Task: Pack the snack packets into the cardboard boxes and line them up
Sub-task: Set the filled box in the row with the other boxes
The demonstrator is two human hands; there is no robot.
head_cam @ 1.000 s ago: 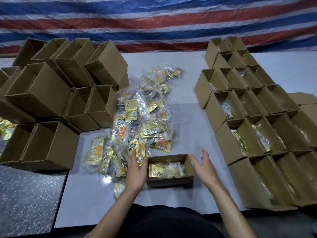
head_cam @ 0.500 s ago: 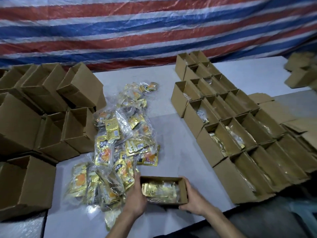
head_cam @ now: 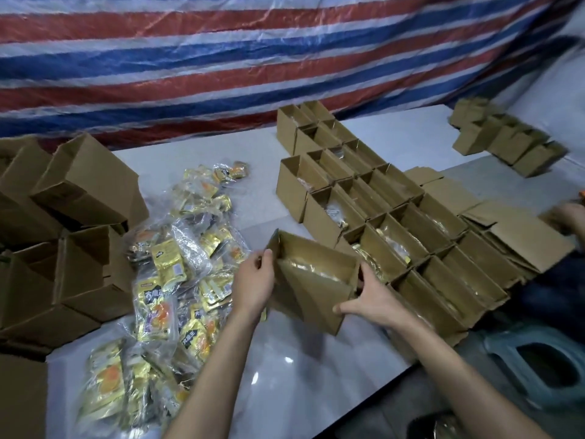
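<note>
Cardboard box, tilted and loaded with gold packets, is held over the counter. Left hand fingers grip its 9 o'clock end; right hand fingers grip its 3 o'clock end. Lined-up boxes are located at 2 o'clock, the loose packet pile at 9 o'clock.

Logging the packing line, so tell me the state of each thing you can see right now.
Held box, open-topped, tilted, gold packets inside.
Left hand, grips the box's left end.
Right hand, grips its right end.
Snack packets, loose in a heap on the table.
Lined-up boxes, open, in rows, packets showing in some.
Left boxes, open, jumbled, some on their sides.
</note>
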